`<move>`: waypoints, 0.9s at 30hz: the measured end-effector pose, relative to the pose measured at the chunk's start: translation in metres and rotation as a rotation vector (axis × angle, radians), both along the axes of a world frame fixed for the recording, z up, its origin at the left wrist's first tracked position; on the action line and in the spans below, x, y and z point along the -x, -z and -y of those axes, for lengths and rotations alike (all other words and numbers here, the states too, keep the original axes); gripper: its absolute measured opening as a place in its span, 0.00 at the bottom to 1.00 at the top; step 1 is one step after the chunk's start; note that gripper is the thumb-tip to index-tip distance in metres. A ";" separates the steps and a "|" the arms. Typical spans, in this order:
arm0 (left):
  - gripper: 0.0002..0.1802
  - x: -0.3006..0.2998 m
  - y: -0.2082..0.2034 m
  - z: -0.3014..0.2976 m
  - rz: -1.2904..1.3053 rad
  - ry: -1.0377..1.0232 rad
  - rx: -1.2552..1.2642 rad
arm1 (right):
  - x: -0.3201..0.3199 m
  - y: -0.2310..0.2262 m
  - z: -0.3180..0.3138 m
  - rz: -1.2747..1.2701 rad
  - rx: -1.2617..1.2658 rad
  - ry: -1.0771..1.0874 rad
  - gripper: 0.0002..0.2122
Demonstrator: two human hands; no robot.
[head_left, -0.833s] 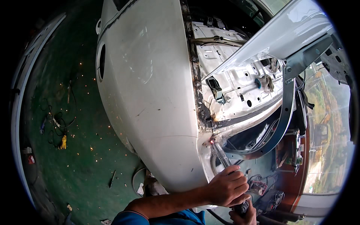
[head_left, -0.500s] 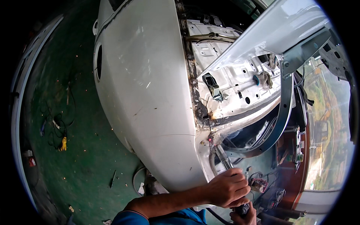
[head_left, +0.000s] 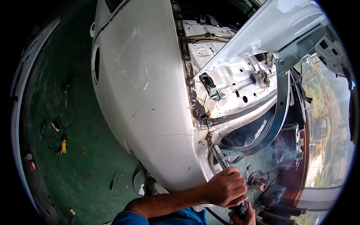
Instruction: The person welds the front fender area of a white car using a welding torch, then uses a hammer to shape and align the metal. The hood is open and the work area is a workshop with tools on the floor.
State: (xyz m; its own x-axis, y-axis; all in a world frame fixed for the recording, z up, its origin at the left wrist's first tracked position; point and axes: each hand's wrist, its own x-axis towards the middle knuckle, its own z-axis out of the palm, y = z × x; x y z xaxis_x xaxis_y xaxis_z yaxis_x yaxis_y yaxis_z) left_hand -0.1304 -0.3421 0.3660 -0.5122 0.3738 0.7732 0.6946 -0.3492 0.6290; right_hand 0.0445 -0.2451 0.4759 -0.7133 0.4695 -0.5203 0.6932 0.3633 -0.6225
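Note:
My left hand (head_left: 227, 187) is wrapped round the body of a power tool with a long, narrow silver nose (head_left: 220, 155). Below it, my right hand (head_left: 243, 215) grips the tool's black rear end (head_left: 240, 208), partly cut off by the lower edge. The nose reaches a rusty, bare-metal corner (head_left: 205, 140) of a white car body (head_left: 150, 93), at the end of a seam; whether its tip touches the metal is too small to tell. A brown, ragged strip (head_left: 190, 86) runs up the seam from that corner.
A raised white panel on a grey curved hinge arm (head_left: 279, 112) overhangs the right side. A work glove (head_left: 259, 78) lies on the white inner metal. Cables and a yellow connector (head_left: 63, 147) lie on the green floor at left. Thin smoke (head_left: 287, 150) hangs at right.
The orange sparks over the floor and the glow at the tool's tip are gone. Smoke at right has grown clearer. Both hands keep their grip; the view has shifted slightly.

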 end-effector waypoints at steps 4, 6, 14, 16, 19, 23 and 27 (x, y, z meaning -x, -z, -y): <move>0.12 0.001 0.001 0.002 0.019 -0.018 0.004 | 0.005 -0.002 0.003 0.029 -0.039 -0.034 0.18; 0.12 0.001 0.000 0.002 0.031 -0.032 -0.006 | 0.007 -0.002 0.003 0.061 -0.064 -0.050 0.18; 0.12 0.001 0.001 0.002 0.053 -0.019 -0.015 | 0.011 -0.005 0.009 0.035 -0.084 -0.046 0.16; 0.12 0.001 0.001 0.002 0.056 -0.015 -0.017 | 0.011 -0.005 0.009 0.042 -0.086 -0.041 0.16; 0.12 0.002 0.001 0.002 0.059 -0.014 -0.018 | 0.011 -0.006 0.009 0.056 -0.082 -0.034 0.16; 0.12 0.003 0.000 0.003 0.062 -0.014 -0.024 | 0.012 -0.008 0.010 0.062 -0.090 -0.044 0.16; 0.08 0.002 0.003 0.002 0.082 0.027 -0.030 | 0.014 -0.013 0.013 0.104 -0.123 -0.052 0.17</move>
